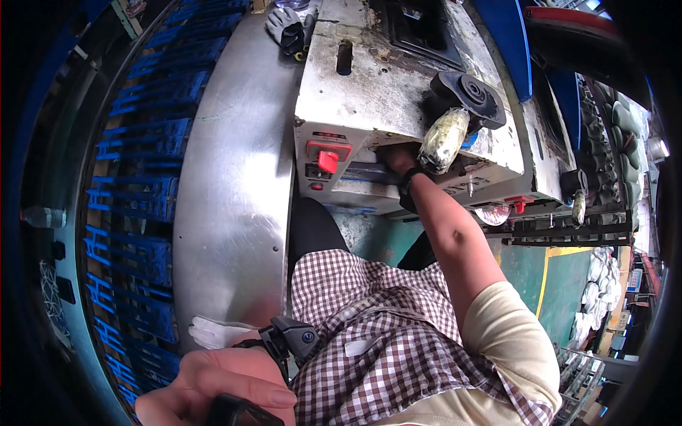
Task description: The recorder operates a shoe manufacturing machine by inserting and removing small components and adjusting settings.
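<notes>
My right arm reaches forward to the worn white machine [369,92]. My right hand [399,159] is inside the dark recess in its front, and shadow hides the fingers. A red rotary switch [327,162] sits left of that hand. Just above my right wrist, a handle wrapped in yellowish film [445,140] hangs from a black lever hub [472,92]. Low at the left, my left hand [213,380] is curled beside a black object [243,412], cut off by the lower edge; what it holds is not clear. A white glove [217,332] lies near my left wrist.
A shiny metal tabletop [227,177] runs along the machine's left side, with grey-black gloves [288,32] at its far end. Beyond it stands a row of blue slatted racks [145,199]. To the right are a second machine [550,135] and a dark metal rack [568,231].
</notes>
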The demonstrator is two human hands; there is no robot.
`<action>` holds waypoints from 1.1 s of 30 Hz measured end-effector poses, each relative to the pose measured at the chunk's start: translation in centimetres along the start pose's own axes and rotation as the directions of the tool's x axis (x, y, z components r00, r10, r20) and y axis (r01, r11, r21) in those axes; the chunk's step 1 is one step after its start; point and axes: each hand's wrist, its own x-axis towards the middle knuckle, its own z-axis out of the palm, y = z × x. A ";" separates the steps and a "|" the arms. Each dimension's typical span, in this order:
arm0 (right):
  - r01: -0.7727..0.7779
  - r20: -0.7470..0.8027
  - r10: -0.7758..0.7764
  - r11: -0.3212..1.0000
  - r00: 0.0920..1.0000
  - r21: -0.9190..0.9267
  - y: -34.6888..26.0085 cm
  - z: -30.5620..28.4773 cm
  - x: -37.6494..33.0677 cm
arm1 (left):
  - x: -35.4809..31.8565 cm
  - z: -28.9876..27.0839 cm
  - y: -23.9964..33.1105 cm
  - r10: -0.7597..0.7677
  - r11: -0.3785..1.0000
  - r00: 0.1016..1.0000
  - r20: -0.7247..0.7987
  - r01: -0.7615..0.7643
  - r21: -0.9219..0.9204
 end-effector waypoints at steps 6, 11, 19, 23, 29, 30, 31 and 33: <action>0.030 -0.073 -0.041 0.990 0.997 -0.138 10.4 4.6 5.5 | 0.6 1.1 -0.6 0.104 0.993 0.992 -0.066 -0.101 0.053; 0.105 -0.258 -0.166 0.966 0.952 -0.235 7.2 4.2 4.6 | 0.4 -0.5 0.2 0.018 0.999 0.999 0.034 -0.016 -0.039; 0.028 -0.399 0.003 0.997 0.917 0.072 9.1 4.7 1.6 | 0.7 0.8 -0.1 0.105 0.994 0.994 -0.034 -0.104 0.046; 0.293 -0.643 0.061 0.855 0.763 0.428 13.1 5.1 3.9 | 0.9 0.5 0.8 -0.012 1.000 0.996 0.091 0.014 -0.024; 0.213 -0.360 0.215 0.502 0.908 0.838 7.1 4.5 2.1 | 0.0 -0.4 -0.4 -0.049 0.994 0.990 0.133 0.061 -0.092; 0.188 -0.338 0.212 0.516 0.917 0.836 6.3 3.8 1.7 | -0.4 0.0 -1.3 0.197 0.975 0.979 -0.045 -0.200 -0.099; 0.161 -0.313 0.212 0.530 0.926 0.833 5.5 3.1 1.1 | -0.4 0.1 -1.3 0.196 0.975 0.979 -0.046 -0.200 -0.096; 0.100 -0.389 0.230 0.739 0.892 0.667 2.4 -0.1 -0.8 | -0.4 0.1 -1.5 0.183 0.976 0.983 -0.028 -0.186 -0.117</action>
